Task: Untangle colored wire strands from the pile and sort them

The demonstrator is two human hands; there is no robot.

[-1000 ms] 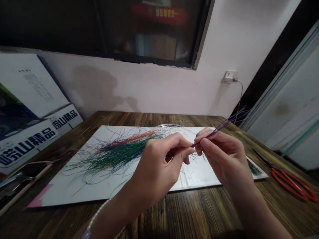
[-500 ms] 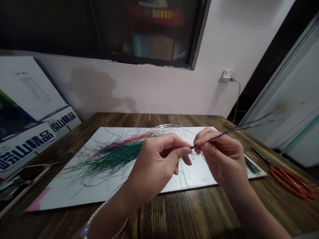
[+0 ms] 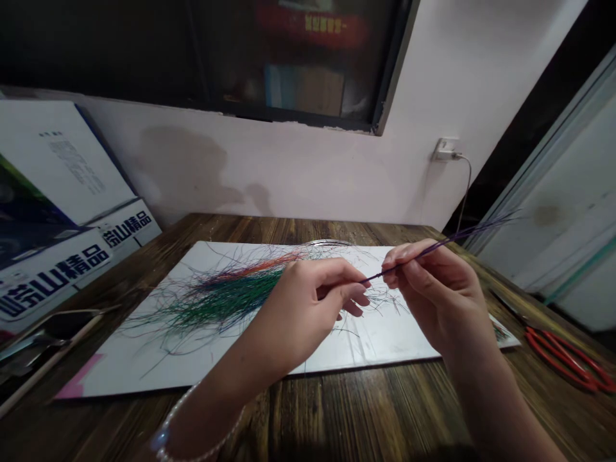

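Note:
Between my hands runs a thin bundle of dark purple wires (image 3: 447, 239). My left hand (image 3: 320, 308) pinches its near end between thumb and forefinger, the other fingers loosely curled. My right hand (image 3: 436, 289) is closed on the bundle a little farther along, and its loose ends stick out up and to the right. A short twisted-looking stretch shows between the two grips. Below my hands lies a white board (image 3: 158, 372) with a heap of fine green wires (image 3: 235, 298) and orange wires (image 3: 267, 264). Short dark snippets are scattered near my fingers.
Red-handled scissors (image 3: 568, 359) lie at the right on the wooden table (image 3: 366, 410). Printed boxes (image 3: 58, 269) stand at the left, with a tray holding a metal tool (image 3: 33, 343) before them. Behind are a wall and a socket (image 3: 446, 149) with a plugged-in cable.
My right hand has slid right along the purple wires, widening the gap from my left hand. The loose ends now lie closer together. The view has shifted slightly.

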